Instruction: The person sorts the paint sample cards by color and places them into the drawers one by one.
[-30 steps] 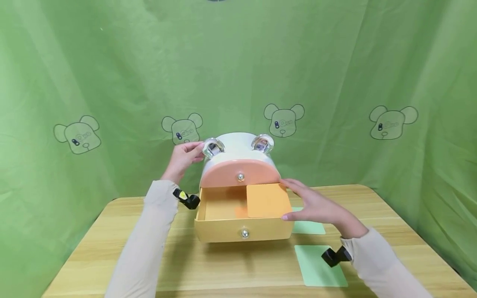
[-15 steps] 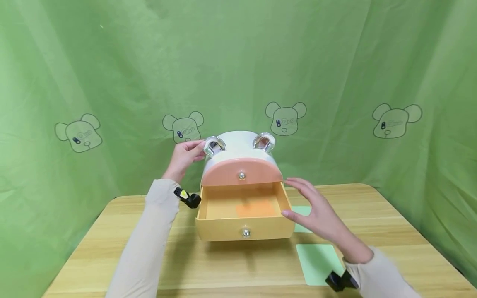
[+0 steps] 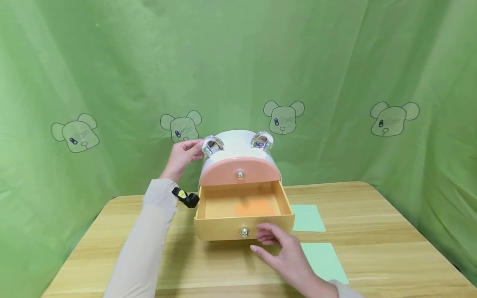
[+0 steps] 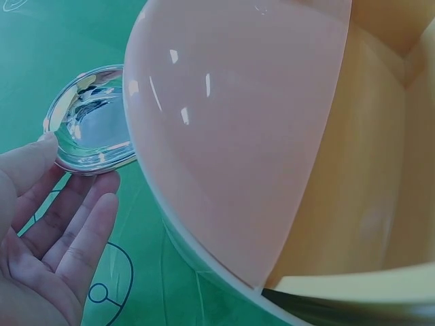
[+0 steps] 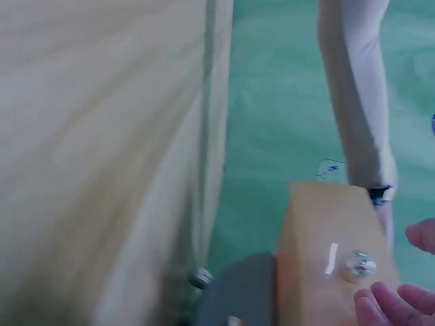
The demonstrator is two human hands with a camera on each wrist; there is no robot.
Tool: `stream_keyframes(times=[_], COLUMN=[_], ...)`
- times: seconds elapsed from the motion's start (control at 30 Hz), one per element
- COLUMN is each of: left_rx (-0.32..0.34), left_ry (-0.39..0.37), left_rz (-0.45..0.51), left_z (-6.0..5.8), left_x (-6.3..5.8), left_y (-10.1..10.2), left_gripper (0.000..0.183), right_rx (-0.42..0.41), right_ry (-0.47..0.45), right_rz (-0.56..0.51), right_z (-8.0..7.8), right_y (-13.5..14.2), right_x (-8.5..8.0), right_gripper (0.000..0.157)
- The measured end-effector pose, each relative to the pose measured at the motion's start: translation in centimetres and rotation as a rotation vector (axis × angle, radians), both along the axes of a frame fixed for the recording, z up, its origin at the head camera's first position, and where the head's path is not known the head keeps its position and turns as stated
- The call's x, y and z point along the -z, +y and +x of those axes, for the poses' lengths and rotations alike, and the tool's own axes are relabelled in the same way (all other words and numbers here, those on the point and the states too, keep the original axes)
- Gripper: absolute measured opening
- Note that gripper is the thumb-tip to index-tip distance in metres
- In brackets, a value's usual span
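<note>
Two pale green sheets [image 3: 310,218] lie flat and apart on the right half of the wood-grain table [image 3: 387,236], one nearer its back edge. The table's back corners are rounded. Beyond its back and side edges hangs a green curtain [image 3: 328,62] bearing four bear-head outlines [image 3: 389,121].

I wear wrinkled, pale beige sleeves [image 3: 139,244]; a small black device [image 3: 191,201] with a yellow patch [image 3: 182,194] sits at the left cuff [image 3: 161,189]. My left hand [image 3: 180,157] and right hand [image 3: 287,254] are bare.
</note>
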State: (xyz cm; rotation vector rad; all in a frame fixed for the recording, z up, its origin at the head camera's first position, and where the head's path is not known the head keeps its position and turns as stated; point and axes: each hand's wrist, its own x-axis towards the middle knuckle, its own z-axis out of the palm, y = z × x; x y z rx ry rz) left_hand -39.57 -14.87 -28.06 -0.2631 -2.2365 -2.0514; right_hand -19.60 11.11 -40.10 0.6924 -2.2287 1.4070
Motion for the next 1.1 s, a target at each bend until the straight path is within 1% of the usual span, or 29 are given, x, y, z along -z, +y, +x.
stream_keyframes(times=[0.17, 0.27, 0.33, 0.43, 0.5, 0.67, 0.73, 0.9, 1.03, 1.1], left_rx=[0.0, -0.003, -0.003, -0.002, -0.004, -0.001, 0.004, 0.003, 0.0, -0.002], left_ry=[0.004, 0.003, 0.003, 0.003, 0.002, -0.001, 0.0, 0.009, 0.016, 0.013], left_rz=[-0.005, -0.002, -0.002, -0.004, -0.004, -0.001, 0.001, 0.006, 0.001, 0.002], left_z=[-0.1, -0.1, -0.2, -0.2, -0.2, -0.2, -0.3, -0.3, -0.3, -0.3], left_x=[0.1, 0.2, 0.2, 0.2, 0.2, 0.1, 0.1, 0.2, 0.2, 0.2], left_y=[0.0, 0.0, 0.1, 0.1, 0.1, 0.1, 0.1, 0.2, 0.0, 0.0], left_gripper=[0.033, 0.032, 0.032, 0.032, 0.032, 0.033, 0.033, 0.033, 0.033, 0.032], right_rx=[-0.042, -0.033, -0.012, 0.019, 0.024, -0.005, -0.001, 0.027, 0.023, 0.024], right_ry=[-0.163, -0.246, -0.278, -0.283, -0.281, -0.318, -0.33, -0.314, -0.306, -0.319], right_rz=[-0.119, -0.2, -0.26, -0.345, -0.404, -0.574, -0.623, -0.667, -0.676, -0.686], right_z=[-0.5, -0.6, -0.7, -0.9, -1.0, -1.1, -1.1, -1.4, -2.2, -2.7], right_y=[-1.4, -2.1, -2.5, -3.0, -3.4, -4.3, -4.6, -5.0, -5.2, -5.4], right_x=[1.3, 1.6, 1.8, 2.0, 2.1, 2.4, 2.5, 2.7, 2.7, 2.6], right_gripper=[0.033, 0.031, 0.03, 0.029, 0.028, 0.028, 0.029, 0.029, 0.029, 0.029])
